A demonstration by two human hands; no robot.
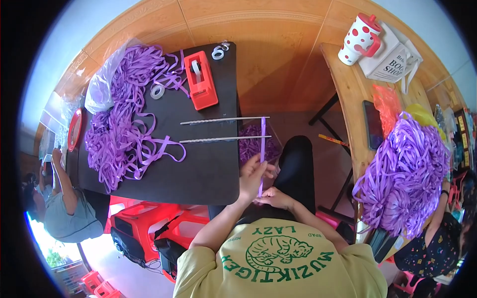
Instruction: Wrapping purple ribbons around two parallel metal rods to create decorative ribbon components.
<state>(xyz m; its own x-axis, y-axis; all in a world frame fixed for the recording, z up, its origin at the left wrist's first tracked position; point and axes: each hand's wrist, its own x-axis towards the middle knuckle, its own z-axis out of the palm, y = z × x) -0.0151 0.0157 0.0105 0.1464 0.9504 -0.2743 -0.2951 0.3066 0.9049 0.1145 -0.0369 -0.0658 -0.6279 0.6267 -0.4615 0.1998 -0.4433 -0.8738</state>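
Two thin metal rods stick out past the right edge of the dark table, side by side. A purple ribbon hangs at their free ends and runs down toward my lap. My left hand is closed on the ribbon a little below the rods, thumb and fingers pinching it. Lower down, my right hand has its fingertips together at the ribbon's lower end. A container of purple ribbon pieces sits beneath the rods, partly hidden by them.
The dark table carries a heap of purple ribbon, a red tape dispenser and tape rolls. On the wooden table are another ribbon pile, a phone and a dotted tumbler. People sit at both sides.
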